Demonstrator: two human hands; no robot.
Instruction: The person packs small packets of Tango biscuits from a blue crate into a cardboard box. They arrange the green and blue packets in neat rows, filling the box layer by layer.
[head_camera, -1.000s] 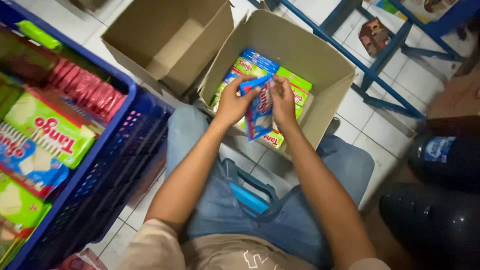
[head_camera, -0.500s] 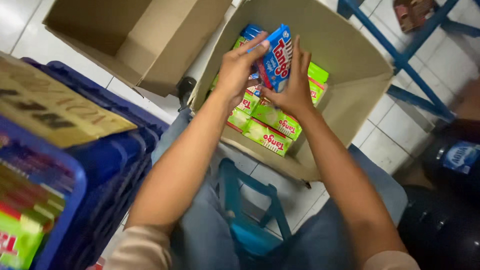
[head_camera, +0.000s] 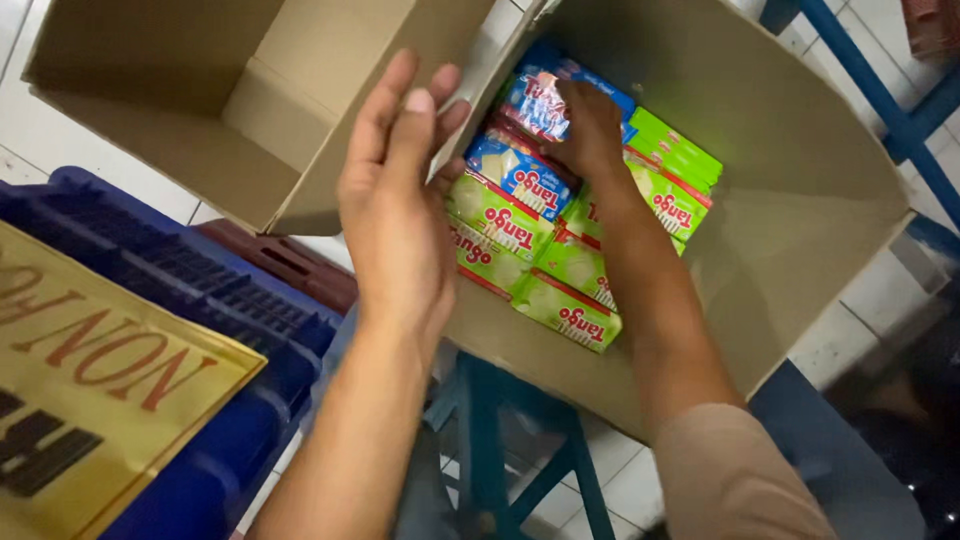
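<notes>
floor: white tiles (head_camera: 15, 150) under two cardboard boxes.
head view, change: blue packet (head_camera: 545, 100), held in both hands a moment ago, now lies in the right box (head_camera: 800, 180).
right hand (head_camera: 590, 125): pressing on that packet, grip hidden, cannot tell.
left hand (head_camera: 395, 210): released, fingers spread, empty.
count: green packets (head_camera: 565, 300) about six; blue two; boxes two; blue crate (head_camera: 250, 400) one.

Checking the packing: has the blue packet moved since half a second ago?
Yes. The blue packet went from above the box down inside it, under the right hand.

sleeve (head_camera: 730, 480): beige, short, right arm | forearms: bare | legs: blue, perhaps denim
</notes>
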